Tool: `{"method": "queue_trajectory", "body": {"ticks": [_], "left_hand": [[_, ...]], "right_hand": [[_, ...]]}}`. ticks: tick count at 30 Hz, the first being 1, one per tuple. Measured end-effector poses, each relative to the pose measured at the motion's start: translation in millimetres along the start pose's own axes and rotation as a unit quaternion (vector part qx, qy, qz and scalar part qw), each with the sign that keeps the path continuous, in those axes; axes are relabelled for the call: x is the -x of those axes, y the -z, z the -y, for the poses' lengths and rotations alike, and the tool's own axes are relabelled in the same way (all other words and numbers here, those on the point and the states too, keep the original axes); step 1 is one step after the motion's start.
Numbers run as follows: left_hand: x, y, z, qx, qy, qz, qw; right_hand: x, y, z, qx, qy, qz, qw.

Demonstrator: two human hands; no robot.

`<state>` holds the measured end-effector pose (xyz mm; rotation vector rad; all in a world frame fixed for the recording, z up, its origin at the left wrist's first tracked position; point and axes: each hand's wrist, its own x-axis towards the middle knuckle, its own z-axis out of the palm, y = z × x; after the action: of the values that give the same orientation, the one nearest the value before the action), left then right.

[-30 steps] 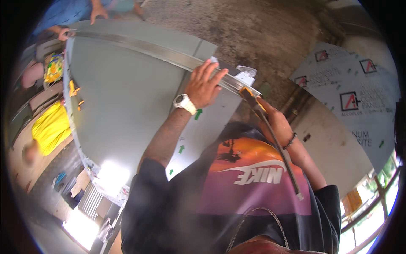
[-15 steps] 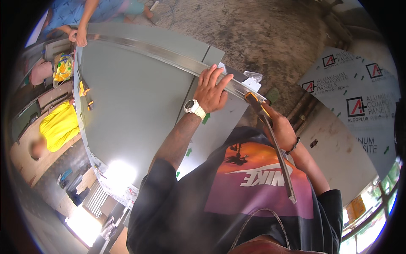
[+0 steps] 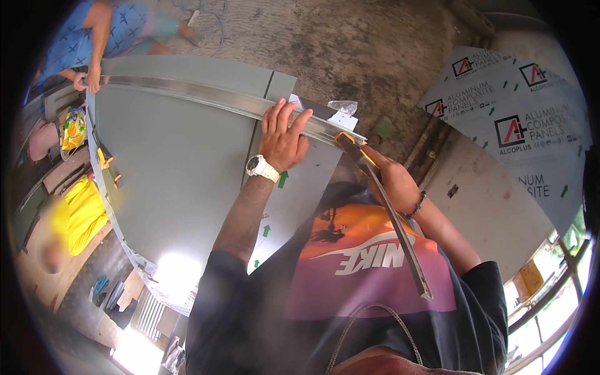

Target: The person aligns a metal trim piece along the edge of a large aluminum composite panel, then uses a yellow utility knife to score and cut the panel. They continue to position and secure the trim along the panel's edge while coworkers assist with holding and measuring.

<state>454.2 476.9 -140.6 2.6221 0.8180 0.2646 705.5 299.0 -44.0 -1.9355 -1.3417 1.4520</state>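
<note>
The metal bar [image 3: 206, 97] is lying along the far edge of the grey panel [image 3: 169, 169], running from the co-worker's hand [image 3: 94, 80] at the far left toward the wearer. It is looking long, thin and stiff, probably light but prone to sliding on the smooth panel face, so it is best taken from above with flat pressure, clear of its narrow edges. The left hand [image 3: 282, 139] is pressing on the bar with fingers spread, palm down, not wrapped around it. The right hand [image 3: 390, 181] is gripping a knife [image 3: 350, 145] with an orange-and-black handle, fingers closed around it, tip meeting the bar's near end. A second metal strip [image 3: 400, 234] is extending down across the wearer's chest. White printed sheets [image 3: 519, 125] are lying at the right.
</note>
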Motion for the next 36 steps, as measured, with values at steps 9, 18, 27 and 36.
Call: {"method": "queue_trajectory", "body": {"ticks": [9, 18, 27, 36], "left_hand": [[-1.3, 1.8, 1.8, 0.003, 0.002, -0.007, 1.0], [-1.0, 1.5, 1.3, 0.015, 0.001, -0.004, 1.0], [0.2, 0.6, 1.9, 0.011, 0.008, 0.013, 1.0], [-0.8, 0.8, 2.9, 0.018, 0.005, 0.004, 1.0]], "right_hand": [[-3.0, 3.3, -4.1, 0.006, -0.024, 0.026, 0.999], [-3.8, 7.8, -7.4, -0.007, -0.016, 0.036, 0.999], [-5.2, 7.6, -7.2, -0.005, -0.008, 0.028, 1.0], [-7.1, 8.5, -4.1, -0.005, -0.015, 0.037, 0.999]]}}
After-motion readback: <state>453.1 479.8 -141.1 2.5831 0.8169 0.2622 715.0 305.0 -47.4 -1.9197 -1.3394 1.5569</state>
